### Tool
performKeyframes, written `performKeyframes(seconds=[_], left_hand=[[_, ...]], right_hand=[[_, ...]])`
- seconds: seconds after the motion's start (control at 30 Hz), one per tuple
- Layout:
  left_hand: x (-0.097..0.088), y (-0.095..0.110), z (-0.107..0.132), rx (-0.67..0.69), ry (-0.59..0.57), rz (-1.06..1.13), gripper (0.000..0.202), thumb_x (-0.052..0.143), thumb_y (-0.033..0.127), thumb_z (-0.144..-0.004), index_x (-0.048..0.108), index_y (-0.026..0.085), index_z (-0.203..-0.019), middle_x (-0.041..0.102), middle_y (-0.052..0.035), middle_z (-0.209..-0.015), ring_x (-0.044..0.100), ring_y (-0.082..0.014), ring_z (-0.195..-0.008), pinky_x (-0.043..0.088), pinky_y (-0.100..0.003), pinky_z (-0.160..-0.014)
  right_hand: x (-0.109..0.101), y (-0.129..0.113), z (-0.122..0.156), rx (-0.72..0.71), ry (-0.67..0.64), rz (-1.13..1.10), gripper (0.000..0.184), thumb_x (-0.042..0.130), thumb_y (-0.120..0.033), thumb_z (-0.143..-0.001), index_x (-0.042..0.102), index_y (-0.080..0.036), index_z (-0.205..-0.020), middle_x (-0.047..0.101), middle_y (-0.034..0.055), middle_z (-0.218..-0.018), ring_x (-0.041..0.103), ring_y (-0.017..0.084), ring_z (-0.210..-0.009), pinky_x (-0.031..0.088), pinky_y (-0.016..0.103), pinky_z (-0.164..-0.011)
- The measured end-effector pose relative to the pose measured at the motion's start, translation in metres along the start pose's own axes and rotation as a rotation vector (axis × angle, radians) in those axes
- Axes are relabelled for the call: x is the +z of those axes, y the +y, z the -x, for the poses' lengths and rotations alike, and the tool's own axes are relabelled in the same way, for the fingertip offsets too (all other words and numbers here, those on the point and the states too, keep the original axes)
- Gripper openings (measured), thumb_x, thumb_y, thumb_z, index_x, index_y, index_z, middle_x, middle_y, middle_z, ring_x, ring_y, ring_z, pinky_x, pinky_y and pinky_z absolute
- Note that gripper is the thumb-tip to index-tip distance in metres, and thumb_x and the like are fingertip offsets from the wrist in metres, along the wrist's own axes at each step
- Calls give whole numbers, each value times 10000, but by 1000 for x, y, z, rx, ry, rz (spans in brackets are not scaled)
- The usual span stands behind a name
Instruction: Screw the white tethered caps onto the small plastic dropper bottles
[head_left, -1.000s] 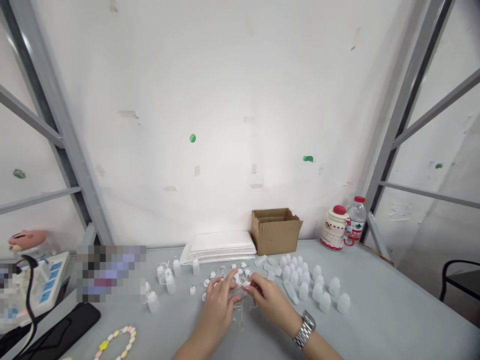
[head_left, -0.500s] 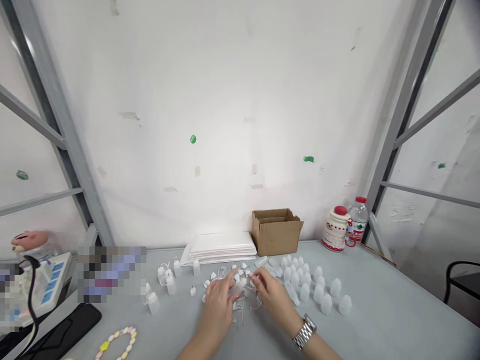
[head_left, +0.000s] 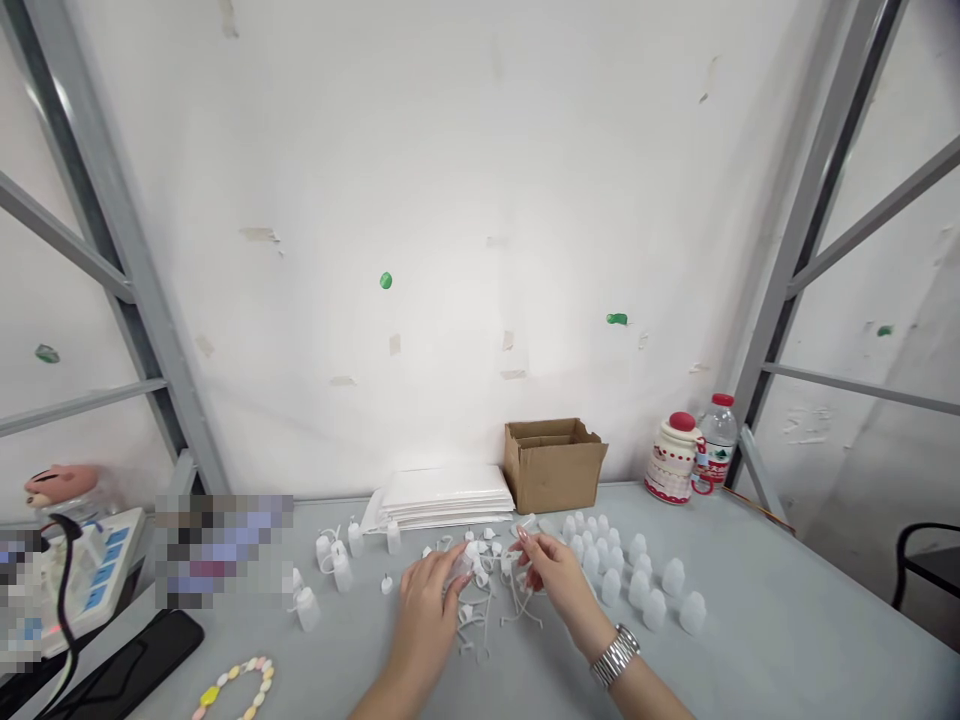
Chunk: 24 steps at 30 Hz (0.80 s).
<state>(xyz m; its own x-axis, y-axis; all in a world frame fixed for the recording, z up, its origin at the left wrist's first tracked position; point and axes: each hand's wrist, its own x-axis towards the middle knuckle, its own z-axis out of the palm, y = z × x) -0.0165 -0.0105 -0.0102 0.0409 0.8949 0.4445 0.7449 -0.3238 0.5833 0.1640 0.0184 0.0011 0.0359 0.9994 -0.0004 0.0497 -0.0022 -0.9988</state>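
Between the two hands lies a loose heap of tiny white caps (head_left: 486,600), their thin tether loops tangled together on the grey table (head_left: 750,625). The left hand (head_left: 429,598) is closed on a small bottle (head_left: 460,566), fingertips pinching its translucent body just above the heap. The right hand (head_left: 559,580), with a wristwatch (head_left: 615,655) behind it, is a little apart from the left, fingers curled toward the heap. I cannot tell whether it grips anything.

The small bottle looks very light, thin-walled and squeezable, with a smooth skin that could slip. It is best held around the body below the shoulder, and gently. The caps are lighter still and likely to snag, so each is best pinched by its cone.

Just right of the right hand stand uncapped bottles (head_left: 637,590), and left of the left hand, capped ones (head_left: 339,568). Beyond both hands sit a cardboard box (head_left: 553,462) and stacked white sheets (head_left: 446,493).
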Motion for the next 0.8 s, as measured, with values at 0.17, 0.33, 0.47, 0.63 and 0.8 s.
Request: performKeyframes(seconds=[0.17,0.33,0.47,0.63,0.8], left_hand=[[1,-1,1,-4,17,2,318,418,266,-816,571,263,-1095,650,-37,-994,558,-213,-958,394,-447,-888],[-1,2,1,0,-16,5,315,423,260,-813,574,272,-1089,651,-31,-984,558,-210,-957,401,-436,-884],[-2,5,1,-2,-30,0,312,426,252,-810,583,268,-1079,655,-32,-970,562,-206,-955,397,-439,-896],[-2,6,2,32,-61,-7,312,448,237,-801,590,282,-1075,653,-28,-967,561,-208,-949,392,-455,-901],[0,5,4,166,-48,-24,311,482,229,-797,596,318,-1072,648,-21,-861,564,-199,-864,410,-453,-866]], right_hand=[[5,3,4,1,-43,28,441,532,-613,-645,532,-176,-585,526,-35,-532,456,86,-391,346,223,-429],[7,3,5,-17,-73,8,428,557,-602,-624,492,-187,-541,523,-38,-516,449,89,-400,363,230,-457],[6,4,6,6,-101,-49,426,578,-591,-622,490,-181,-546,533,-27,-547,448,87,-424,372,228,-477],[5,5,6,34,-111,-129,426,596,-586,-623,496,-176,-565,513,-33,-549,433,84,-438,372,227,-493],[7,3,6,-39,-55,-39,472,558,-643,-616,471,-188,-527,488,-37,-512,428,99,-441,371,236,-486]])
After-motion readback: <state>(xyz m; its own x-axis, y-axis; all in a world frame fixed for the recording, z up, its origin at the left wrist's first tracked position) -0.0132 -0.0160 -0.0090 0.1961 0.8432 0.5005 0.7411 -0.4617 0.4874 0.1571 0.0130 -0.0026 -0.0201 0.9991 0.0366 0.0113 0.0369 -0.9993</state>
